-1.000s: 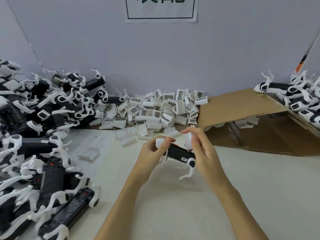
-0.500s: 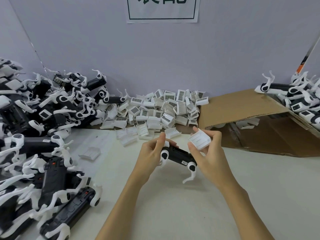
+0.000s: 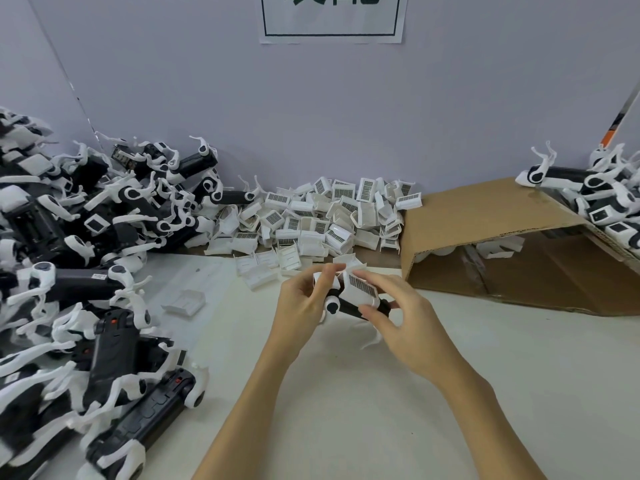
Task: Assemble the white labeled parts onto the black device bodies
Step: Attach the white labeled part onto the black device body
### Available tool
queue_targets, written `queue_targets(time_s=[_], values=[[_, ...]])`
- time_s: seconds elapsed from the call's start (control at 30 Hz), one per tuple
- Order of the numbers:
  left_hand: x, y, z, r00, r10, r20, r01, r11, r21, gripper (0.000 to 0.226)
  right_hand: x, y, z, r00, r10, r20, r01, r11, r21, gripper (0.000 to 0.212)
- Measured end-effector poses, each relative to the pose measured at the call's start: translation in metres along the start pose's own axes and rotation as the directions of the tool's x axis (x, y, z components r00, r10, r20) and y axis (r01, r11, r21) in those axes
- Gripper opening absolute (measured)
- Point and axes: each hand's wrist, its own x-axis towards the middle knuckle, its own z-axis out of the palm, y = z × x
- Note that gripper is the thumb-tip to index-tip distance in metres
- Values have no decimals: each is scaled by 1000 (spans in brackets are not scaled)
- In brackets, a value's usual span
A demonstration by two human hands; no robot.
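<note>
Above the middle of the table I hold a black device body [image 3: 349, 308] with white legs. My left hand [image 3: 304, 303] grips its left end, fingers curled over the top. My right hand [image 3: 398, 313] holds a white labeled part [image 3: 360, 289] down on the body's top, thumb under the body and fingers over the part's far side. The barcode label faces up. A heap of loose white labeled parts [image 3: 325, 220] lies against the back wall.
A big pile of black device bodies [image 3: 86, 271] with white legs fills the left side. An open cardboard box [image 3: 502, 244] lies on its side at right, with more devices [image 3: 602, 202] stacked on top of it. One white part [image 3: 185, 301] lies alone at left centre.
My right hand has brought the white labeled part from up beside the body down onto its top, label now up. My left hand keeps its grip on the left end.
</note>
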Motion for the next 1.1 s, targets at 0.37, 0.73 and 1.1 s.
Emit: queue_targets(time_s=[0.37, 0.73, 1.1], values=[[0, -1, 9, 981, -163, -104, 151, 981, -119, 71, 1, -5, 38, 974, -169, -147, 106, 925, -365, 58], [-1, -4, 14, 977, -147, -156, 140, 989, -55, 63, 1, 1, 40, 941, -242, -235, 115, 885, -451, 56], [-1, -3, 9, 977, -129, -167, 128, 992, -16, 78, -1, 5, 46, 948, -218, -231, 116, 914, -389, 54]])
